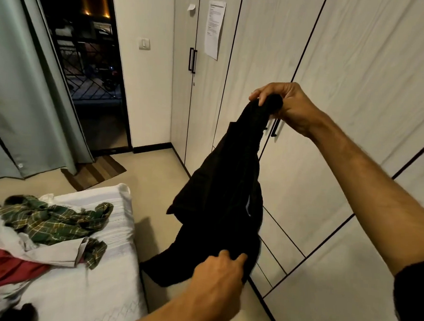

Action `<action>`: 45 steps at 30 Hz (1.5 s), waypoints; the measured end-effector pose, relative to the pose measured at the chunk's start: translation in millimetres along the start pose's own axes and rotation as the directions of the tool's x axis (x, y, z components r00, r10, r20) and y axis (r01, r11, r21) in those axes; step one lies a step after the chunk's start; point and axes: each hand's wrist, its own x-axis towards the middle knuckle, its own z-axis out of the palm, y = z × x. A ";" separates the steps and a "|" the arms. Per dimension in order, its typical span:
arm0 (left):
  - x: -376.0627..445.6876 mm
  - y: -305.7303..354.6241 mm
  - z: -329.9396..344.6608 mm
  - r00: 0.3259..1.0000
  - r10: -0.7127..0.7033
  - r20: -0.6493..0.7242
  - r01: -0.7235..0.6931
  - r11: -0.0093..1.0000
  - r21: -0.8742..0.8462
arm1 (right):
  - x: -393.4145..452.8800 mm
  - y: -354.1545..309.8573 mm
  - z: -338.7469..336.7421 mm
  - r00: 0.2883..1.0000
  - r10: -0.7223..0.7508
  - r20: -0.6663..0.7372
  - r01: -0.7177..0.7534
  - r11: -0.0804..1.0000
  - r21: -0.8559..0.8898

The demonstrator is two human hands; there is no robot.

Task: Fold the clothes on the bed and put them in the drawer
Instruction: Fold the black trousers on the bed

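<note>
A black garment (225,198) hangs in the air between the bed and the wardrobe. My right hand (286,106) grips its top end, raised high. My left hand (216,271) pinches its lower edge, low and in front of me. On the white bed (81,288) at lower left lie a crumpled green plaid shirt (53,219), a pale grey garment (51,251) and a red garment (6,270). The wardrobe's drawers (279,237) sit shut behind the black garment.
A tall pale wardrobe (345,81) with black handles fills the right side. A narrow strip of beige floor (156,177) runs between bed and wardrobe. A dark balcony door (88,68), green curtain (20,89) and striped mat (95,171) are at the far left.
</note>
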 end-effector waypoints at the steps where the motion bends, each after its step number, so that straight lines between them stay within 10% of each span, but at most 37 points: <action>1: -1.9 -7.1 4.1 0.999 -0.024 0.026 0.024 1.000 -0.001 | -2.6 2.9 -1.1 1.000 0.011 -0.004 -0.010 0.998 0.057; 6: -5.9 -30.1 10.5 0.998 -0.054 0.010 0.054 0.998 0.019 | -8.0 17.1 2.8 0.963 0.152 -0.222 -0.117 0.980 0.163; 14: -25.7 -151.9 -60.5 0.970 -0.043 -0.238 0.019 0.995 -0.103 | -30.5 65.1 -0.7 0.891 0.387 -0.238 -0.447 0.655 -0.609; 26: -19.1 -234.8 -131.4 0.886 0.001 -0.464 -0.044 0.996 -0.083 | -37.6 114.3 44.6 0.839 0.540 -0.070 -0.528 0.776 -0.346; 32: -13.4 -228.4 -123.1 0.832 0.155 -0.532 -0.101 0.986 0.129 | -13.5 127.7 60.0 0.571 0.820 -0.035 -0.793 0.562 0.234; 41: -25.0 -195.3 -82.8 0.753 0.461 -0.469 -0.286 0.872 0.397 | -19.7 164.3 65.6 0.690 0.669 -0.275 -0.706 0.539 -0.459; 45: -24.2 -145.7 -20.2 0.619 0.699 -0.358 -0.442 0.687 0.577 | -17.6 158.7 89.0 0.630 0.749 -0.206 -0.775 0.595 -0.211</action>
